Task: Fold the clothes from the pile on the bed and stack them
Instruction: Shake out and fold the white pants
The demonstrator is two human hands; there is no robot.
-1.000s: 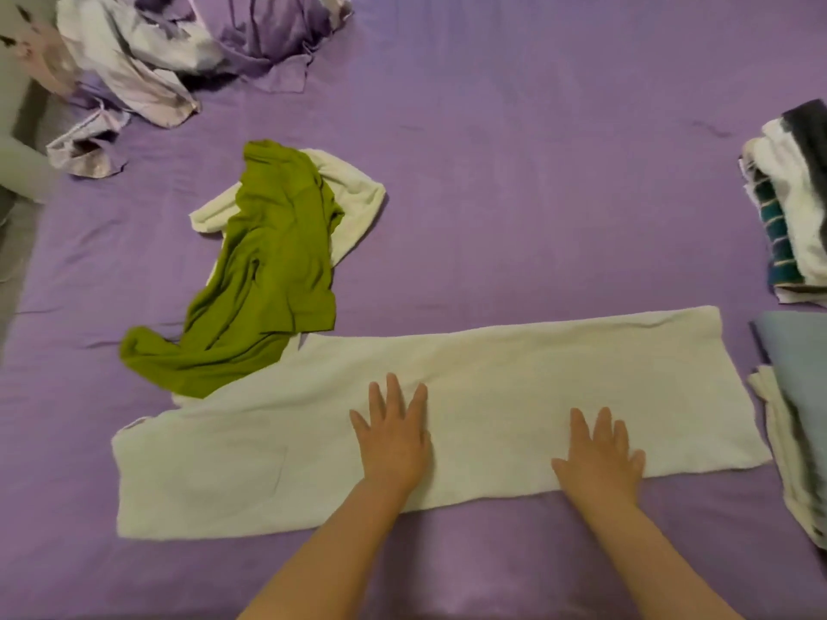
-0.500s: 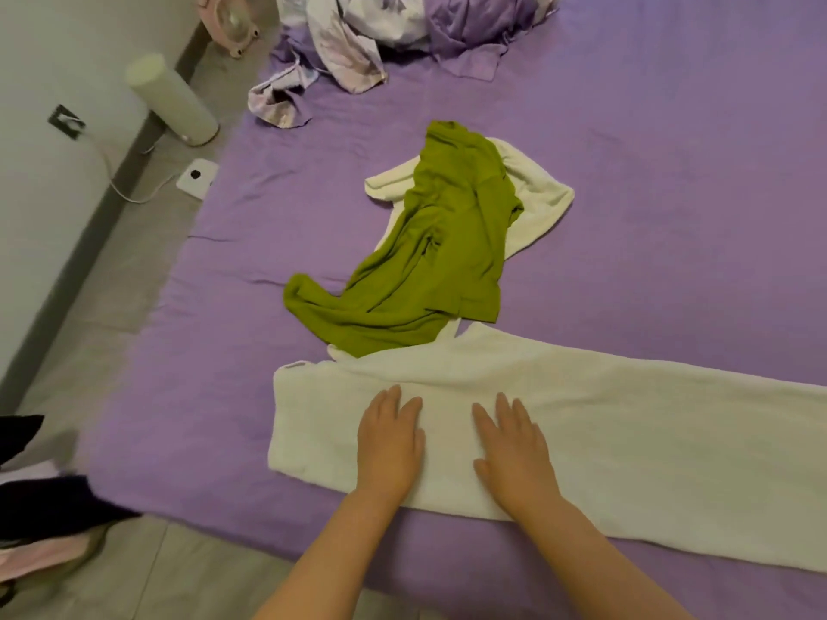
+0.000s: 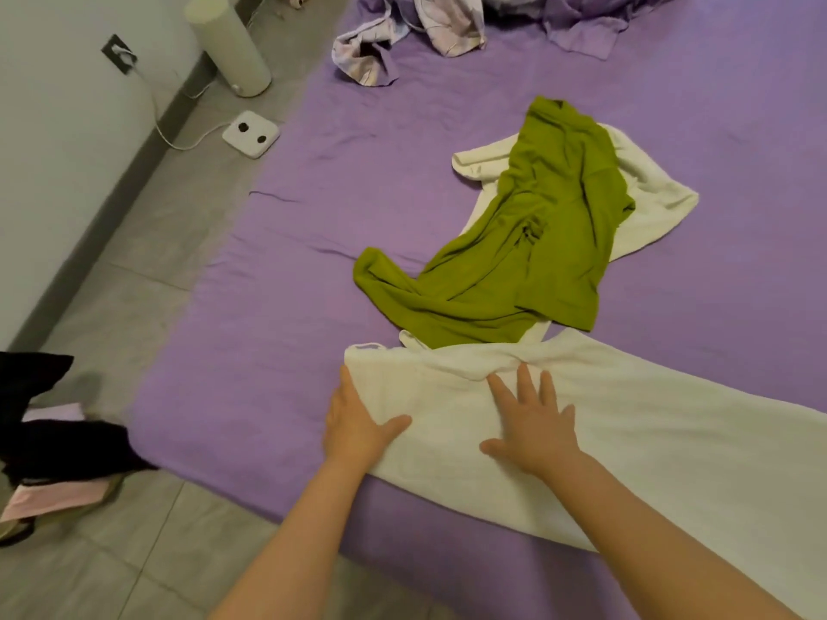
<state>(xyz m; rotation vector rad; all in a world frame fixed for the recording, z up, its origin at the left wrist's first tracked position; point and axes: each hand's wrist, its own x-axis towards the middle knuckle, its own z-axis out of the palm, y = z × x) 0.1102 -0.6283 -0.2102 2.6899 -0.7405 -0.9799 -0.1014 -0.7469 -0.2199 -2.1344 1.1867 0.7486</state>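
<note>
A long cream garment lies flat along the near edge of the purple bed, running off to the right. My left hand lies at its left end, fingers straight along the edge and thumb on top of the fabric. A little to the right, my right hand presses flat on the garment with fingers spread, and a small ridge of fabric has bunched up at its fingertips. Behind it a green garment lies crumpled over another cream piece. The unfolded pile sits at the far edge.
The floor runs along the bed's left side, with a white cylinder, a white square device on a cable, and a wall socket. Dark and pink clothes lie on the floor at the left.
Both hands slid left along the cream garment to its left end, and the view swung left with them. The stacks at the right have left the view. Fabric has bunched at my right fingertips.
</note>
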